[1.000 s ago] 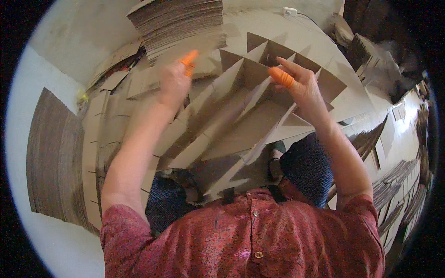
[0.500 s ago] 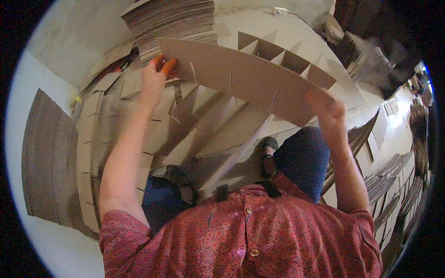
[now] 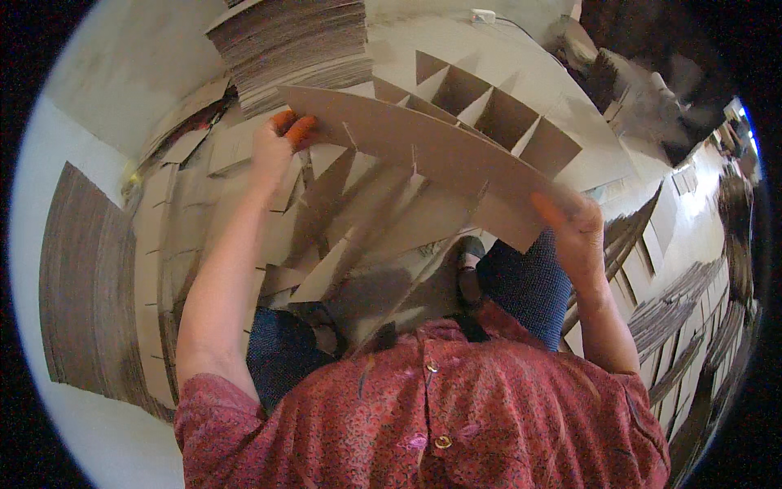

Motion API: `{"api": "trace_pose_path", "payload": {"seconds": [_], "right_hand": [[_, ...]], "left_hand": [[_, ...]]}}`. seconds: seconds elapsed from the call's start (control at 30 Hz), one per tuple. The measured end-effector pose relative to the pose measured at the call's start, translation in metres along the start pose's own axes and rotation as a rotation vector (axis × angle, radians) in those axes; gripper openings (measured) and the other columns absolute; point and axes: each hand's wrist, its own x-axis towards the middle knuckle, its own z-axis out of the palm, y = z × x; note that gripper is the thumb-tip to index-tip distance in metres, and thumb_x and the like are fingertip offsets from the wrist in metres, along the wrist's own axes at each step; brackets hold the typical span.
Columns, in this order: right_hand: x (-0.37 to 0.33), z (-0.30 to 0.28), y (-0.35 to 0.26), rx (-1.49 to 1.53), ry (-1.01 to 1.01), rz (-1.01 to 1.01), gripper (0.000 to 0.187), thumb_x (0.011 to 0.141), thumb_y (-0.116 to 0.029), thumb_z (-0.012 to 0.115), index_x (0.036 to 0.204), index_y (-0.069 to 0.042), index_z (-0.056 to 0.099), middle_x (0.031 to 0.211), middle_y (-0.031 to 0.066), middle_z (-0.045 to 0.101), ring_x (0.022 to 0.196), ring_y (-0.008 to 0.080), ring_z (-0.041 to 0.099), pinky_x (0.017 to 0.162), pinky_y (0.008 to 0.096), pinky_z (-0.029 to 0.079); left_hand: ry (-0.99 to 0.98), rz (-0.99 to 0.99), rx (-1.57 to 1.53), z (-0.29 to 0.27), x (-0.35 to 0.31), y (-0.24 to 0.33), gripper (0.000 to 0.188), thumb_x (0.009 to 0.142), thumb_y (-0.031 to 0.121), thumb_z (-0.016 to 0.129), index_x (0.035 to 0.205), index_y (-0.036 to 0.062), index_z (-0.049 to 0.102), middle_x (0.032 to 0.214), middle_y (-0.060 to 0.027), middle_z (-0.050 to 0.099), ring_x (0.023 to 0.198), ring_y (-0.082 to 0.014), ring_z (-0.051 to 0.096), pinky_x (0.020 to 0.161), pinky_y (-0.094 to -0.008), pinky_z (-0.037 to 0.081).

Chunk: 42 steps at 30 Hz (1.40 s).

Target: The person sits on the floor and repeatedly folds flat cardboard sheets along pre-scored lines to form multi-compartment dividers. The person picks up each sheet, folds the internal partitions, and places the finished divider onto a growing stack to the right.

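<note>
You have the long slotted cardboard strip [image 3: 423, 159] gripped at both ends. Your left hand [image 3: 273, 147] is closed on its far-left end, orange-tipped fingers [image 3: 297, 129] folded over the top edge. Your right hand [image 3: 574, 224] is closed on the lower right end, thumb pressed to the strip's face.

Change since a second ago: both hands were then down on the half-built cardboard divider grid [image 3: 366, 228], with no loose strip between them. Half a second ago the strip was already up across the grid, and now it sits lower on its right end, slots facing down toward the grid's upright pieces.

Read: you are likely lining the strip's slots up with the cross pieces below it; it is not yet seated.

Beyond the strip, a finished grid [image 3: 489, 114] shows open cells. Above the strip's left end stands a tall stack of flat cardboard sheets [image 3: 297, 49]. Your knees in blue trousers [image 3: 525, 285] lie below the strip.
</note>
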Motion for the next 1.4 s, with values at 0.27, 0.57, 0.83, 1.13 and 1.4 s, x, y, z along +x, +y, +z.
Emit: {"api": "trace_pose_path", "payload": {"seconds": [0.27, 0.57, 0.83, 1.13, 1.4], "right_hand": [[-0.003, 0.013, -0.010, 0.012, -0.114, 0.100, 0.015, 0.084, -0.008, 0.056, 0.095, 0.001, 0.061, 0.074, 0.0076, 0.065, 0.069, 0.0081, 0.053, 0.062, 0.0260, 0.045], [-0.012, 0.030, 0.032, -0.011, -0.075, 0.027, 0.013, 0.083, -0.007, 0.057, 0.093, 0.000, 0.062, 0.072, 0.0154, 0.063, 0.064, 0.0117, 0.055, 0.060, 0.0276, 0.045], [-0.013, 0.034, 0.041, -0.053, 0.005, -0.091, 0.014, 0.080, 0.002, 0.055, 0.092, 0.000, 0.062, 0.078, 0.0165, 0.064, 0.070, 0.0181, 0.062, 0.063, 0.0307, 0.048], [-0.006, 0.024, 0.041, -0.133, -0.010, 0.005, 0.012, 0.080, -0.001, 0.059, 0.091, 0.000, 0.061, 0.078, 0.0193, 0.062, 0.072, 0.0290, 0.062, 0.064, 0.0329, 0.047], [-0.005, 0.006, 0.038, -0.169, -0.088, 0.003, 0.032, 0.081, -0.014, 0.063, 0.110, -0.003, 0.057, 0.096, 0.0191, 0.062, 0.092, 0.0254, 0.059, 0.080, 0.0312, 0.045]], "left_hand": [[0.201, -0.051, 0.526, -0.001, -0.022, 0.006, 0.026, 0.081, 0.014, 0.064, 0.103, -0.0004, 0.060, 0.086, -0.0097, 0.064, 0.073, -0.0122, 0.060, 0.063, -0.0242, 0.047], [-0.318, 0.324, 0.834, 0.102, -0.175, 0.073, 0.030, 0.074, 0.024, 0.070, 0.091, 0.0006, 0.064, 0.079, -0.0136, 0.062, 0.060, -0.0256, 0.059, 0.056, -0.0332, 0.047], [-0.307, 0.350, 0.848, 0.115, -0.160, 0.058, 0.014, 0.076, 0.013, 0.063, 0.084, 0.0021, 0.064, 0.080, -0.0159, 0.063, 0.071, -0.0330, 0.061, 0.062, -0.0387, 0.048], [-0.270, 0.302, 0.855, 0.126, -0.152, 0.059, 0.015, 0.077, 0.016, 0.063, 0.085, 0.0032, 0.065, 0.080, -0.0159, 0.063, 0.072, -0.0320, 0.061, 0.063, -0.0379, 0.048], [-0.217, 0.360, 0.785, 0.113, -0.158, 0.068, 0.024, 0.075, 0.019, 0.068, 0.093, 0.0031, 0.065, 0.079, -0.0120, 0.063, 0.068, -0.0265, 0.061, 0.061, -0.0315, 0.048]]}}
